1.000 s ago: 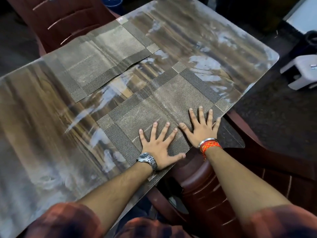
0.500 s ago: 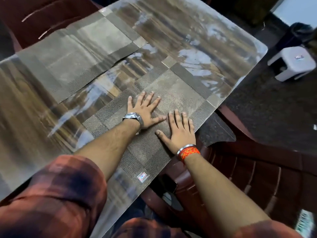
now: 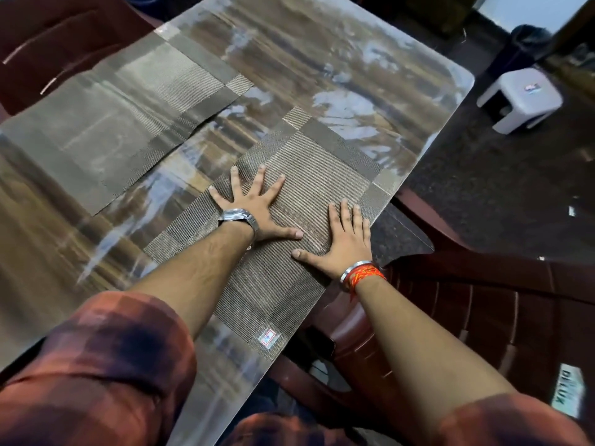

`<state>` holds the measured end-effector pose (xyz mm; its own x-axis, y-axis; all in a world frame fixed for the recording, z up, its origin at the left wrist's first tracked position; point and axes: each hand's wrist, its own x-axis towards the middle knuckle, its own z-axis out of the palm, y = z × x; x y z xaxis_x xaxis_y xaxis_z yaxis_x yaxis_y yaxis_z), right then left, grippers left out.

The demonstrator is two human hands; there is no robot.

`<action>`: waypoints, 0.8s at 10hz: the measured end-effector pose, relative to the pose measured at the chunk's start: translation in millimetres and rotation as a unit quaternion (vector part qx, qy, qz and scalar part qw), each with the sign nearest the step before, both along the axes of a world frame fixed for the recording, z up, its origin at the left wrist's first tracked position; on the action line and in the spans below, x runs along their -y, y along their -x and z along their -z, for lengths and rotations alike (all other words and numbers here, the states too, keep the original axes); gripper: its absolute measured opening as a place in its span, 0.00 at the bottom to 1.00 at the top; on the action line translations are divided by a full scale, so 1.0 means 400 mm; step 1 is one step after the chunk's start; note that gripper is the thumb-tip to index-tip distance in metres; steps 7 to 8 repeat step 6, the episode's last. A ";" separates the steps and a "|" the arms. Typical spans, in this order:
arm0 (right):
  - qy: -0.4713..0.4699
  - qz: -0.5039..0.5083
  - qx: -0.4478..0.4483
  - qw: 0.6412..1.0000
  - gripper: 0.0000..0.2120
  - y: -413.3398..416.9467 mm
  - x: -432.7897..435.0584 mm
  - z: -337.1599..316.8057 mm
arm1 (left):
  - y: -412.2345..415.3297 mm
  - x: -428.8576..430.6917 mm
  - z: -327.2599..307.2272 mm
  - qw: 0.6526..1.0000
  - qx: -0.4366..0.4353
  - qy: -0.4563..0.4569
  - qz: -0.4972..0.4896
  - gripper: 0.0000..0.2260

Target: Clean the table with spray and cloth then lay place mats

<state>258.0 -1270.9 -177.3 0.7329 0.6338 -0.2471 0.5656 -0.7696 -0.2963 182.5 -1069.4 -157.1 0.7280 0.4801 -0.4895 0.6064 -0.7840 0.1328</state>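
Across most of the frame lies the glossy wood-grain table [image 3: 322, 53], with the far place mat [image 3: 122, 111] at the upper left and the near place mat [image 3: 309, 175] along the table's right edge at centre. On the near mat the left hand [image 3: 254, 204] and right hand [image 3: 344, 239] press flat side by side, fingers straight and spread, gripping nothing. A small sticker [image 3: 269, 338] sits at that mat's lower corner.

Two bare forearms come out of a plaid shirt checked in rust red and dark brown. The left sleeve [image 3: 106, 365] is pushed up into a thick bunched cuff; the right sleeve [image 3: 508, 423] ends in a similar fold at the near right. A silver metal wristwatch [image 3: 238, 217] with a link band sits behind the left hand [image 3: 257, 207]. Behind the right hand [image 3: 346, 244] are a plain silver bangle [image 3: 353, 269] and a wound orange-red thread band [image 3: 368, 274].
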 end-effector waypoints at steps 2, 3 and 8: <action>-0.064 -0.025 0.110 0.992 0.45 0.043 0.055 -0.031 | 0.053 0.041 -0.022 0.993 0.110 -0.025 -0.019 0.52; -0.075 -0.007 0.123 0.990 0.43 0.074 0.074 -0.061 | 0.093 0.045 -0.066 0.990 0.134 -0.044 -0.021 0.48; -0.147 -0.004 0.161 0.976 0.32 0.199 0.122 -0.179 | 0.309 0.123 -0.253 0.974 0.195 -0.110 -0.034 0.49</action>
